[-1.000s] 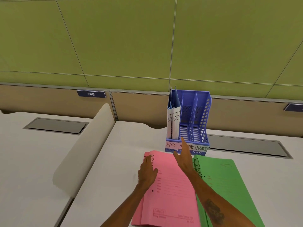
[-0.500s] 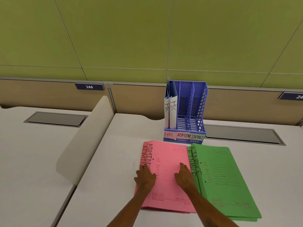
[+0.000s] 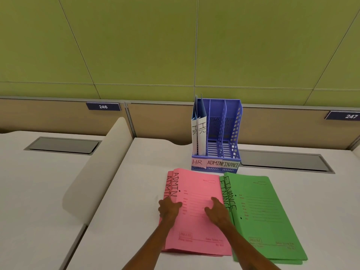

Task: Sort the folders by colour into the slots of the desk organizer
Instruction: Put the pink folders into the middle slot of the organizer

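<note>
The biggest risk is to the whole pink stack (image 3: 196,211): two folders lettered ADMIN lie staggered on the desk (image 3: 120,201), and a lift from the spine edge could bring up both, or let the lower one slide out and fan open. Next, the right edge of the pink stack touches, perhaps overlaps, the green folders (image 3: 263,217) marked FINANCE, so a careless pull could drag those askew. A smaller risk lies at the purple desk organizer (image 3: 236,133), which stands just behind the folders against the partition: its ADMIN and FINANCE slots are narrow and empty, and a floppy card folder could catch a divider or land in the wrong slot. The HR slot already holds two white-spined folders (image 3: 199,131), upright. The left hand (image 3: 169,208) curls over the pink stack's left edge, apparently starting a grip, while the right hand (image 3: 217,211) rests spread and flat on the top cover, holding nothing.
</note>
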{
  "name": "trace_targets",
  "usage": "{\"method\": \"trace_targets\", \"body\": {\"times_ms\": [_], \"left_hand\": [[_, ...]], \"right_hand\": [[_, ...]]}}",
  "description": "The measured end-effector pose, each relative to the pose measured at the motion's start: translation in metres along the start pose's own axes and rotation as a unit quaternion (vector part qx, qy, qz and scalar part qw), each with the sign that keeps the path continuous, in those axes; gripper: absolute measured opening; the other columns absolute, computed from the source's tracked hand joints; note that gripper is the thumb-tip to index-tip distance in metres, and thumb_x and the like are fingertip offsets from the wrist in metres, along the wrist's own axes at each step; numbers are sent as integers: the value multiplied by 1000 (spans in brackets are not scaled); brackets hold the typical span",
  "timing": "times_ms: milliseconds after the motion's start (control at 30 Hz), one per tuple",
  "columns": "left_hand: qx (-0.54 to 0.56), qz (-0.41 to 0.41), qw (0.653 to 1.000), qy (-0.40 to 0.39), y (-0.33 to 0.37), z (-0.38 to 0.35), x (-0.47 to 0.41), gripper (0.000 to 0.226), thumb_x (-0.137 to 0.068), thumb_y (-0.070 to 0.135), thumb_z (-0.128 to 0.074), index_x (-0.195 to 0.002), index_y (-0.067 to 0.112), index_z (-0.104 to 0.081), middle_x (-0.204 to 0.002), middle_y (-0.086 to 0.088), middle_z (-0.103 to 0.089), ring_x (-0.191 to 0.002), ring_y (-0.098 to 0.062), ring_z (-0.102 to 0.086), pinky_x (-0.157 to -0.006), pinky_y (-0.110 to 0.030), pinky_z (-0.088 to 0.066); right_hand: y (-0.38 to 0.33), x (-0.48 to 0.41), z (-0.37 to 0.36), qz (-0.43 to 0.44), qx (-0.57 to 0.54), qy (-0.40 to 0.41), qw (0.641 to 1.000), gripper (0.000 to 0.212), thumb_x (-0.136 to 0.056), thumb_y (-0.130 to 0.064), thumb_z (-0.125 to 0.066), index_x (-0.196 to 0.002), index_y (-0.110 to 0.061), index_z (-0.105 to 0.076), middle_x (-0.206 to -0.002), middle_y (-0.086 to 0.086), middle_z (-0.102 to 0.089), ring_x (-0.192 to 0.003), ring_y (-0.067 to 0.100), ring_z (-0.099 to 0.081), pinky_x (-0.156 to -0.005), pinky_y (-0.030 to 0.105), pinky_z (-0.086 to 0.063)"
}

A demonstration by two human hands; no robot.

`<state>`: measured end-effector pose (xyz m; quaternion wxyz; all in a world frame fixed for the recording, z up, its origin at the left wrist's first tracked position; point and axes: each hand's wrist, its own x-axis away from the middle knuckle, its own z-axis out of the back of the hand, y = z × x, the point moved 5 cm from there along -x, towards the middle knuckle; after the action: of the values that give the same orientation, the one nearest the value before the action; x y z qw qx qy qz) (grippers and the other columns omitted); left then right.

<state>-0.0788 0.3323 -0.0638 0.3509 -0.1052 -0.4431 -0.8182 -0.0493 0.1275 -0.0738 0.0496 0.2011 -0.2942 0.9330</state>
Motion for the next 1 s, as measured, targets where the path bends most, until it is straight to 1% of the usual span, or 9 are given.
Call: {"method": "trace_targets", "body": {"times_ms": [167, 267, 400, 467, 633, 700, 767, 933, 1000], "left_hand": [[26, 0, 1000, -1, 5, 2, -1, 65, -73, 29, -85, -126, 7, -54, -128, -13, -47, -117, -35, -57, -96, -49, -54], [44, -34, 998, -11, 8, -2, 3, 73, -70, 27, -87, -129, 10, -46, -129, -11, -57, -117, -34, -59, -98, -48, -53], [55, -62, 996, -17, 5, -7, 10, 67, -78, 24, -81, -130, 16, -40, -129, -4, -61, -111, -29, -65, -90, -40, -54], [66, -63, 996, -24, 5, -8, 12, 64, -79, 25, -79, -131, 17, -43, -129, -3, -62, -110, -28, -65, -87, -38, -54], [79, -88, 992, -45, 10, -6, 17, 52, -81, 28, -76, -127, 20, -53, -123, 1, -66, -102, -22, -66, -73, -22, -46], [91, -104, 989, -44, 14, -4, 20, 48, -81, 28, -75, -125, 23, -55, -118, 3, -68, -93, -17, -65, -62, -15, -43], [104, -117, 987, -46, 19, -2, 23, 46, -81, 28, -75, -123, 26, -56, -113, 6, -69, -89, -14, -64, -56, -14, -40], [112, -148, 981, -49, 30, 4, 29, 36, -81, 28, -73, -113, 32, -60, -98, 14, -69, -84, -11, -67, -59, -18, -46], [112, -158, 980, -52, 34, 7, 33, 29, -82, 28, -72, -107, 37, -59, -97, 14, -70, -78, -5, -67, -55, -15, -46]], "right_hand": [[-2, 0, 1, -7, -8, -3, 1000, 63, -97, -31, -53, -152, -10, -30, -150, 10, -45, -134, 27, -46, -112, 41, -40], [-3, 1, 2, -10, -13, -2, 1000, 63, -97, -31, -53, -152, -10, -30, -149, 10, -45, -133, 27, -48, -111, 42, -42], [-4, 3, 3, -13, -18, 0, 1000, 63, -97, -30, -53, -152, -10, -30, -148, 10, -46, -131, 28, -50, -109, 42, -44], [-4, 5, 3, -13, -13, 1, 1000, 62, -97, -31, -52, -152, -10, -30, -147, 10, -47, -130, 27, -51, -109, 42, -44], [-10, 7, 4, -9, -8, 1, 1000, 60, -98, -32, -51, -150, -10, -31, -142, 9, -51, -124, 26, -55, -105, 41, -47], [-12, 8, 7, -12, 3, 4, 1000, 59, -98, -35, -49, -149, -13, -31, -138, 7, -53, -118, 25, -58, -99, 39, -50], [-16, 9, 11, -18, 16, 12, 1000, 57, -98, -39, -46, -148, -15, -32, -134, 6, -55, -115, 25, -59, -97, 40, -50], [-40, 10, 25, -16, 34, 73, 997, 55, -98, -50, -38, -143, -17, -38, -126, 6, -61, -109, 27, -62, -95, 43, -50], [-53, 11, 33, -9, 28, 101, 994, 56, -98, -54, -34, -140, -18, -41, -124, 8, -63, -107, 29, -63, -93, 43, -48]]}}
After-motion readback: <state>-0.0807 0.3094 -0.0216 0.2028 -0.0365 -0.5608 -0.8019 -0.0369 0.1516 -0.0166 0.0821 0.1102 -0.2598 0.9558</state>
